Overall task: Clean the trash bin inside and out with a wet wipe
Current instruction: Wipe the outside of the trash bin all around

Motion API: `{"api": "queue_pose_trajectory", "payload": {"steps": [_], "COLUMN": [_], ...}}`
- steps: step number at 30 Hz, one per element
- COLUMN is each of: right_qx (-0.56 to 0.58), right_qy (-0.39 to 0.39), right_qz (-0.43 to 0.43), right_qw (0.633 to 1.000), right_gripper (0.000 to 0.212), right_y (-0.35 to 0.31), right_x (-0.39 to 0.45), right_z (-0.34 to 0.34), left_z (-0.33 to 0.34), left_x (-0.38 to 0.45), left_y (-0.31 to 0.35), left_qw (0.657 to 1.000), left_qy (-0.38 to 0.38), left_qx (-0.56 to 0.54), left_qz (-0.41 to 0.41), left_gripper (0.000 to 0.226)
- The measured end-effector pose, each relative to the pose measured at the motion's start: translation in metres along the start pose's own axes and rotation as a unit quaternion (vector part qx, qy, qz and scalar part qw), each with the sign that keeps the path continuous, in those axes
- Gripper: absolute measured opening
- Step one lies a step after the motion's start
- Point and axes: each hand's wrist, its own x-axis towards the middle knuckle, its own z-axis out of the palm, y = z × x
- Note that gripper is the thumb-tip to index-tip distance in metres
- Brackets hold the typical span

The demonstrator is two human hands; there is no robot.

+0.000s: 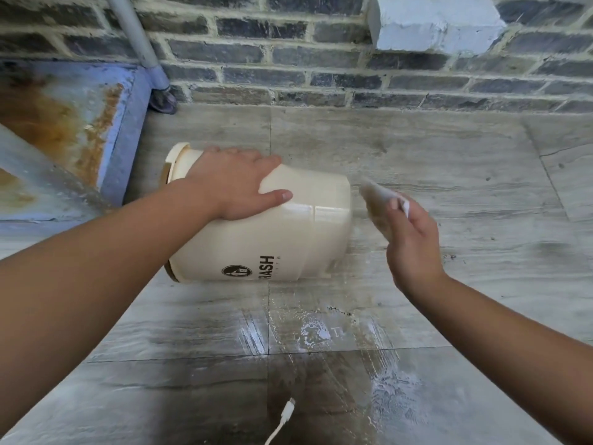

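A cream plastic trash bin [288,239] lies on its side on the grey tiled floor, its open rim pointing left and its base to the right. Black lettering shows on its near side. My left hand [237,184] rests flat on the upper side of the bin, fingers spread over it. My right hand [412,239] hovers just right of the bin's base, pinching a soiled, brownish wet wipe [377,205]. The wipe hangs apart from the bin. The bin's inside is hidden from me.
A dark brick wall [321,59] runs along the back. A rusty blue metal frame [80,123] and a grey pipe [141,46] stand at the left. Wet, soapy streaks [317,332] cover the tiles in front. A white cable end [287,412] lies at the bottom.
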Motion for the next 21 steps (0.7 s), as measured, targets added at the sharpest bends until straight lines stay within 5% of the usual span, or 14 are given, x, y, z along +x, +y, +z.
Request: {"api": "queue_pose_trajectory", "payload": {"steps": [3, 5, 8, 10, 16, 21], "right_qx": [-0.168, -0.326, -0.473, -0.475, -0.466, -0.465], "right_qy": [-0.041, -0.126, -0.166, -0.168, -0.2, -0.236], "right_qz": [-0.086, -0.148, -0.221, -0.23, -0.264, -0.368], "right_qw": [0.981, 0.925, 0.837, 0.833, 0.82, 0.77], "right_gripper": [0.037, 0.041, 0.045, 0.045, 0.046, 0.05], "right_y": [-0.015, -0.01, 0.008, 0.013, 0.016, 0.036], "right_x": [0.044, 0.058, 0.061, 0.066, 0.071, 0.038], "right_z": [0.033, 0.056, 0.068, 0.065, 0.063, 0.05], "left_z": [0.001, -0.003, -0.007, 0.0, 0.02, 0.019], "left_x": [0.004, 0.007, -0.001, -0.023, -0.04, -0.024], "left_y": [0.006, 0.007, 0.008, 0.005, -0.004, -0.009], "left_qw": [1.0, 0.999, 0.995, 0.989, 0.995, 0.994], "left_qy": [-0.026, -0.027, 0.086, 0.13, 0.081, 0.084], "left_qx": [-0.015, -0.007, -0.018, -0.041, 0.037, 0.03], "left_qz": [-0.004, -0.019, -0.05, -0.05, -0.044, -0.058], "left_gripper": [0.089, 0.086, 0.078, 0.071, 0.069, 0.068]}}
